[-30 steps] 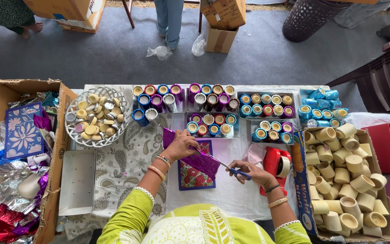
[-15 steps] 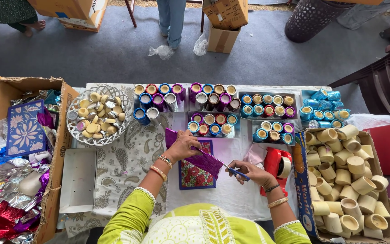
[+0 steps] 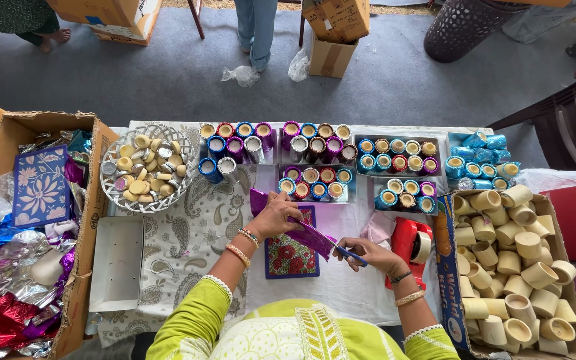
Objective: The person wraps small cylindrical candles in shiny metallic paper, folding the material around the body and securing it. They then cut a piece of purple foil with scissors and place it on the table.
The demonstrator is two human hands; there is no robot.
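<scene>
There, the left hand (image 3: 276, 215) pinched a purple foil (image 3: 305, 232) strip over a floral box (image 3: 292, 253) on the table (image 3: 361, 293). The right hand (image 3: 373, 252) gripped blue scissors (image 3: 348, 253), blades at the foil's right end. A red tape dispenser (image 3: 408, 248) sat just beside that hand, plain cups (image 3: 515, 267) farther right.

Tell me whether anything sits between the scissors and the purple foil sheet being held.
Nothing visible does. The left hand holds the purple foil sheet up over the floral box, and the scissors in the right hand already meet its lower edge.
</scene>
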